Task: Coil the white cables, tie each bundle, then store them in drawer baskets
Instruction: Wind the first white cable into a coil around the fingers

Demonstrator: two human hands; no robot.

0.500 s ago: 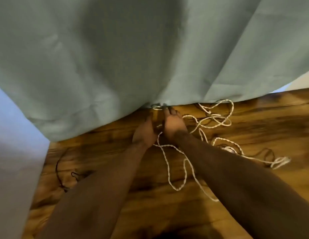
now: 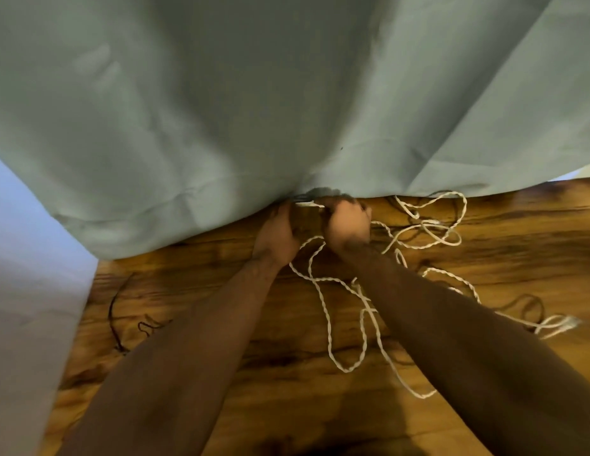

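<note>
- Pale green fabric sheet (image 2: 254, 93) hangs just beyond both hands.
- Brown wood-grain floor (image 2: 287, 390) lies under them.
- Twisted white cable (image 2: 330, 324) sprawls loose, mostly right of the hands.
- Right hand (image 2: 348, 225) fisted around cable.
- Left hand (image 2: 277, 238) curled; a short cable stretch spans to it.

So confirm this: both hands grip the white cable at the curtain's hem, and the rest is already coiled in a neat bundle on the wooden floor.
Not coiled. The head view shows the white cable sprawled in loose loops on the wooden floor. Both the left hand and right hand do grip it at the curtain's hem.
</note>
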